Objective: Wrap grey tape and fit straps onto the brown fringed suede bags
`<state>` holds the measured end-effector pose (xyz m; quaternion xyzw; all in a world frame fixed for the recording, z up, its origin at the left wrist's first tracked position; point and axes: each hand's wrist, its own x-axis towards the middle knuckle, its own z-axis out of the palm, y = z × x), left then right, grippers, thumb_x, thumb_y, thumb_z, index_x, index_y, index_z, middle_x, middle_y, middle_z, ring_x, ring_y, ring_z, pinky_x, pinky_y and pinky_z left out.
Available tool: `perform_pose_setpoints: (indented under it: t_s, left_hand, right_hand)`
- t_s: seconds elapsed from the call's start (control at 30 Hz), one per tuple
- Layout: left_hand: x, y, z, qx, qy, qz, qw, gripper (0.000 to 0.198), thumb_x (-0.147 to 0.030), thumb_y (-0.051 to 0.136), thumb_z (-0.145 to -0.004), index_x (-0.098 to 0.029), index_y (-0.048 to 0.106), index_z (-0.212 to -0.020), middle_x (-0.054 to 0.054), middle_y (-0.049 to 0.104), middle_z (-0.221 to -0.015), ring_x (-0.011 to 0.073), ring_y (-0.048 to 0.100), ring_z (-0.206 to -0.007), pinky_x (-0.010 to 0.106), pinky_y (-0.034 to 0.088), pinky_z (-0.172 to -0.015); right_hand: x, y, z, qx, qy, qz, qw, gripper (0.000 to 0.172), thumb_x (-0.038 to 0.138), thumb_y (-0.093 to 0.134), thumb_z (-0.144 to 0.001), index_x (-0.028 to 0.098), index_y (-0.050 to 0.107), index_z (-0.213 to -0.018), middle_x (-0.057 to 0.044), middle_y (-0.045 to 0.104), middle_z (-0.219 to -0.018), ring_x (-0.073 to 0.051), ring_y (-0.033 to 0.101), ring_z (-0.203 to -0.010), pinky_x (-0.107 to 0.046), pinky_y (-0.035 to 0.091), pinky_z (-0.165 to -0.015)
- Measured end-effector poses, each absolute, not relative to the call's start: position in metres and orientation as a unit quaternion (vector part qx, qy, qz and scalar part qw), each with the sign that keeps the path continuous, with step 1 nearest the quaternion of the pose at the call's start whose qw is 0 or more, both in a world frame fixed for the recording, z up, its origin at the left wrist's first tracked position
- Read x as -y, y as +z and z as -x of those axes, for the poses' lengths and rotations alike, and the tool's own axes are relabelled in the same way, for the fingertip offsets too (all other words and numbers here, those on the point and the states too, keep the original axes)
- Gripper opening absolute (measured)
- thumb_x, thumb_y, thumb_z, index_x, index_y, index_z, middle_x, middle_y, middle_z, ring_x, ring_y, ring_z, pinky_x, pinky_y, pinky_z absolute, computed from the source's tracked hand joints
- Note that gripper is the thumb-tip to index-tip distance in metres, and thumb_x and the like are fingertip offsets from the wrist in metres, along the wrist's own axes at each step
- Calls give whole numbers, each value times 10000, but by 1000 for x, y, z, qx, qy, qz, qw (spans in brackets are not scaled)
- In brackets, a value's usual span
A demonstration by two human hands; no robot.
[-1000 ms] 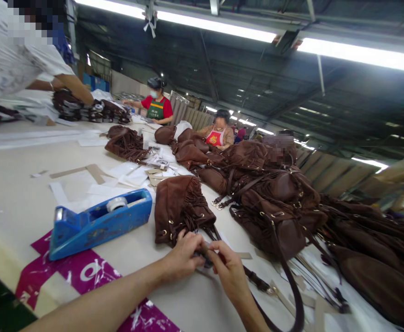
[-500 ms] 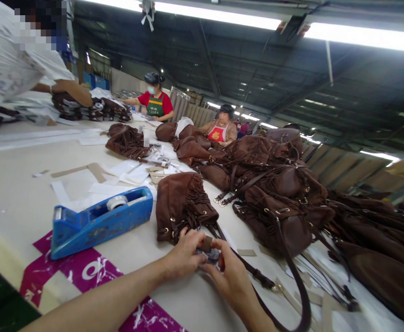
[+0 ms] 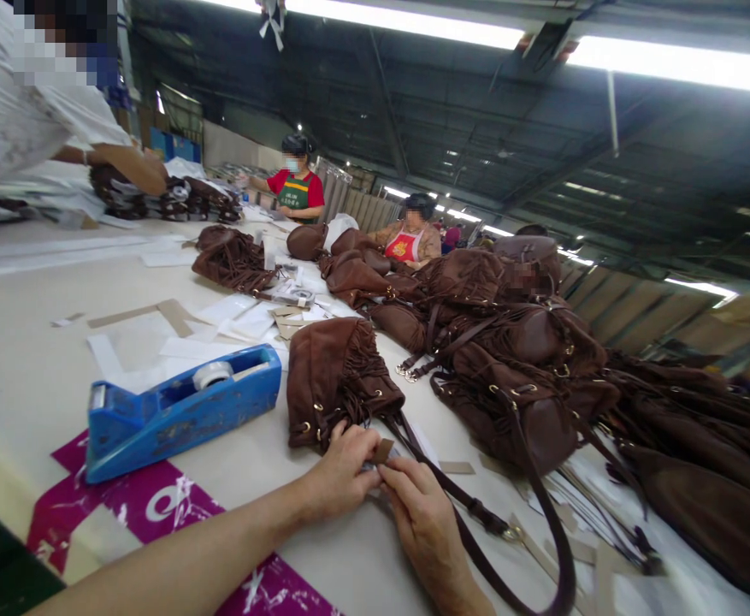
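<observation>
A brown fringed bag with gold eyelets lies on the table just beyond my hands. My left hand is closed on a small brown piece with some clear wrapping around it, at the bag's lower edge. From the right, my right hand meets it, its fingers pressed together over the same wrapping, most of which they hide. The bag's dark strap loops past my right hand. To the left stands a blue tape dispenser with a roll of tape.
A big pile of brown bags fills the right side. Paper and card scraps lie behind the dispenser, and a purple printed sheet lies under it. A person in white leans in at the far left; two more people sit beyond.
My right hand's fingers have closed together and flattened over the small wrapped piece. The person in the green apron has shifted slightly. The view has moved a little.
</observation>
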<state>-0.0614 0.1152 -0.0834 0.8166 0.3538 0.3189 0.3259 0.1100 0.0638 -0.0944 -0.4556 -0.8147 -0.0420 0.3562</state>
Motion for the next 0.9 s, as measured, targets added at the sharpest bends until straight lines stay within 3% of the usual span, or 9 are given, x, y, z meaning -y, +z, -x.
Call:
perform_pose_setpoints:
  t_s: [0.13,0.27,0.53,0.63,0.73,0.9]
  left_hand:
    - [-116,-82,63,-361,311,-812,337,157,-142,550,-746,-205,413,-786,-14,509,-842,186,489,-905,398,239,-1002]
    - [-116,-77,64,-360,291,-817,345,150,-145,552,-754,-208,422,-794,-11,517,-861,186,485,-925,398,246,-1005]
    - [-116,-75,67,-348,277,-829,338,114,-190,534,-786,-214,435,-837,13,518,-903,206,467,-945,413,268,-993]
    - [-118,-73,73,-316,259,-845,343,203,-120,502,-708,-224,432,-868,17,513,-938,214,457,-967,416,272,-1001]
    - [-120,-72,76,-296,243,-854,352,299,-73,454,-641,-232,428,-893,12,510,-956,216,458,-983,426,260,-1013]
    - [-120,-72,74,-305,245,-850,352,251,-79,440,-680,-229,416,-880,15,508,-952,216,458,-988,439,251,-1018]
  right_hand:
    - [-59,-97,-108,777,-35,485,399,190,216,540,-894,222,627,-1063,-99,651,-1061,-226,650,-914,-352,563,-787]
    - [-53,-98,-103,762,-14,521,386,105,280,647,-822,221,617,-905,-92,611,-1030,-237,643,-882,-356,556,-763]
    - [-54,-104,-92,738,-47,534,411,40,235,567,-859,232,606,-862,-82,636,-996,-245,626,-941,-357,531,-796]
    - [-54,-103,-92,734,-17,536,416,68,240,566,-863,232,602,-806,-78,623,-995,-237,619,-935,-350,525,-798]
    - [-55,-104,-92,723,2,542,429,28,253,586,-852,226,592,-848,-76,624,-974,-236,616,-905,-351,527,-773]
    - [-57,-106,-93,735,-15,527,427,89,210,573,-854,234,613,-929,-80,624,-1017,-232,618,-936,-349,534,-798]
